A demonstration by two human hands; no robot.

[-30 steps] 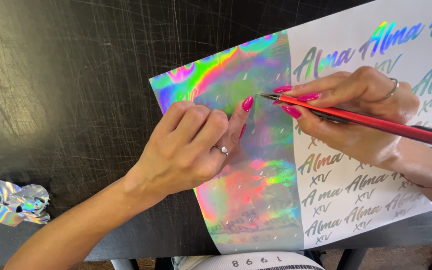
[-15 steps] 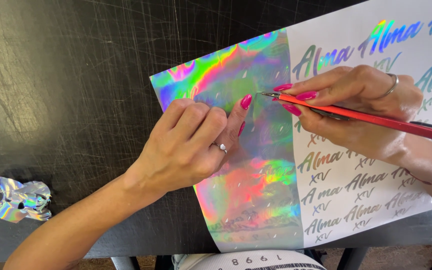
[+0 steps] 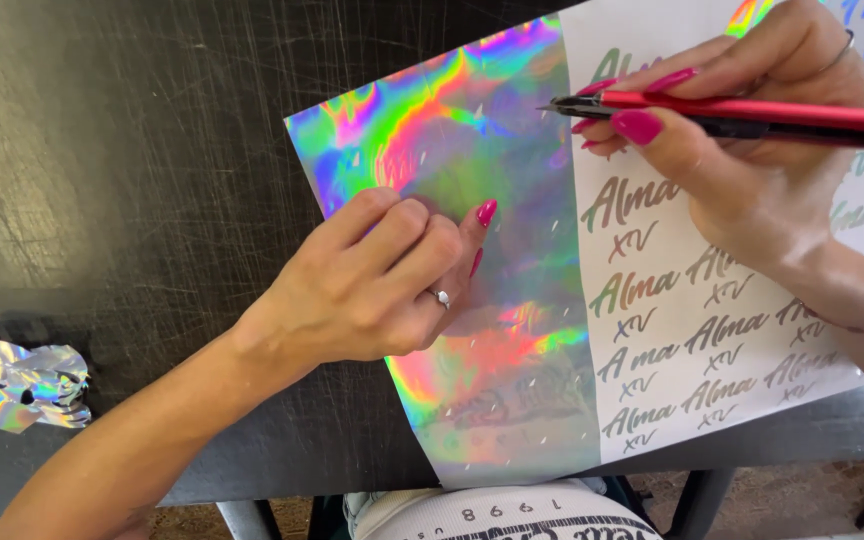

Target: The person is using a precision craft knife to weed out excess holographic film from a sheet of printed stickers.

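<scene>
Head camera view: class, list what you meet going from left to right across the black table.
Crumpled ball of holographic foil scrap → left hand pressing the holographic vinyl sheet → right hand holding a red-and-black weeding tool.

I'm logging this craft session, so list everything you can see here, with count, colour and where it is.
holographic vinyl sheet: one, rainbow foil, on the table, its right part weeded to white backing with rows of foil lettering
foil scrap: one crumpled wad, silver rainbow, left table edge
table: one, black, scratched
weeding tool: one, red and black, pointed, over the sheet
ring: one, silver, left hand
left hand: pink nails, pressing the foil
right hand: pink nails, holding the weeding tool
</scene>
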